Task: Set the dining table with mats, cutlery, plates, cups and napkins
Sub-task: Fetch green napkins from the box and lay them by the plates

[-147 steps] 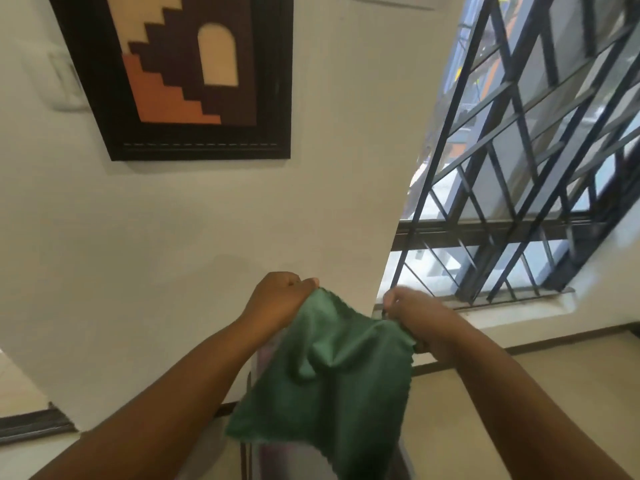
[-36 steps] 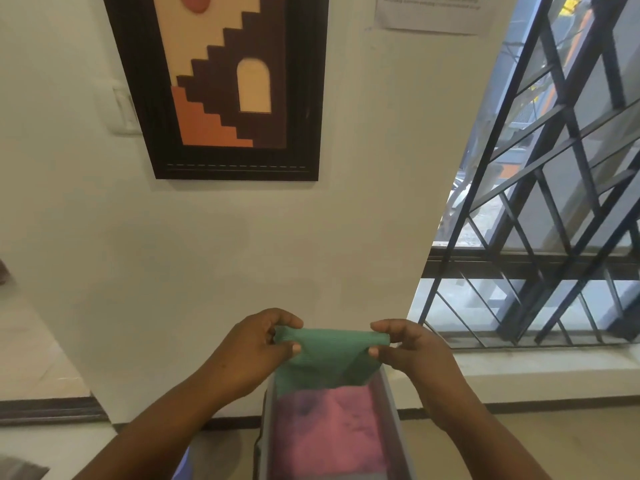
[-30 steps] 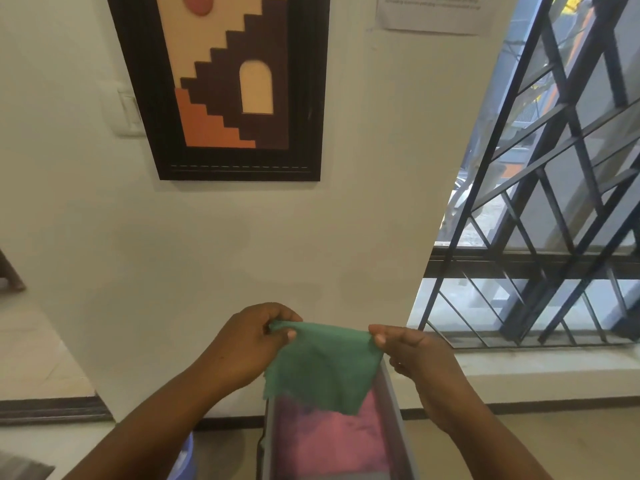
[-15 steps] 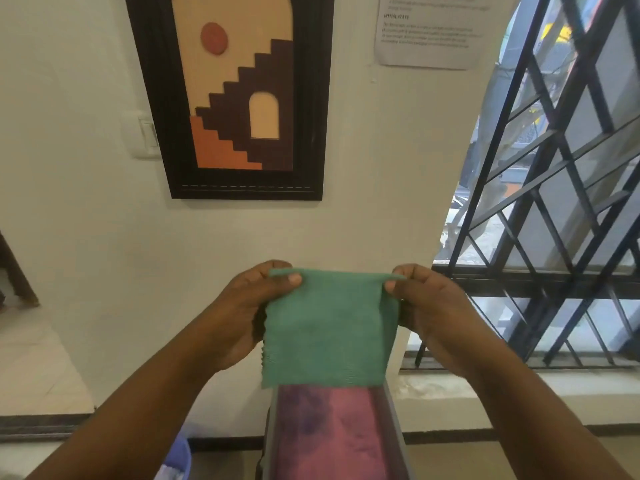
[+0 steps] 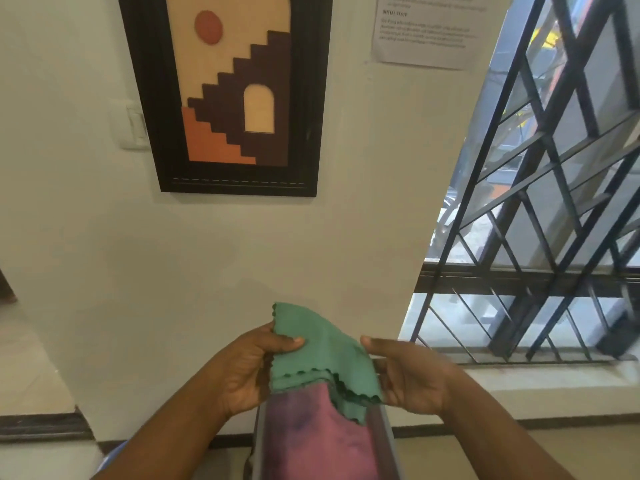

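Change vs half a second ago: the green napkin was stretched flat between both hands as a plain rectangle. Now it's folded over, scalloped edges stacked in layers, one corner sticking up above the left thumb, another drooping low on the right. Hands sit lower in view too.

Largest to smallest:

- White wall, fills most of the view.
- Barred window, black diagonal grille, right side, daylight behind. Sill runs below it.
- Framed picture, black frame, stepped brown/orange pattern with an arch and a red disc. Upper middle of wall.
- Paper notice taped to the wall, between the picture and the window. Text too small to read.
- Light switch, just left of the frame.
- Grey container at the bottom edge, directly under the hands. Holds pink cloth, looks like it fills the visible width. Can't tell how deep.
- Blue object, sliver only at the bottom edge left of the container. Can't identify.

Grip:
- Left hand: thumb on top of the napkin's left edge, fingers curled underneath, pinching it.
- Right hand: thumb lying along the right edge, fingers behind the cloth, pinching that side.

Napkin is held in the air just above the container's far end, lower corner hanging over the pink cloth. Contact there not clear.

Floor: pale tile, dark skirting along the wall base.
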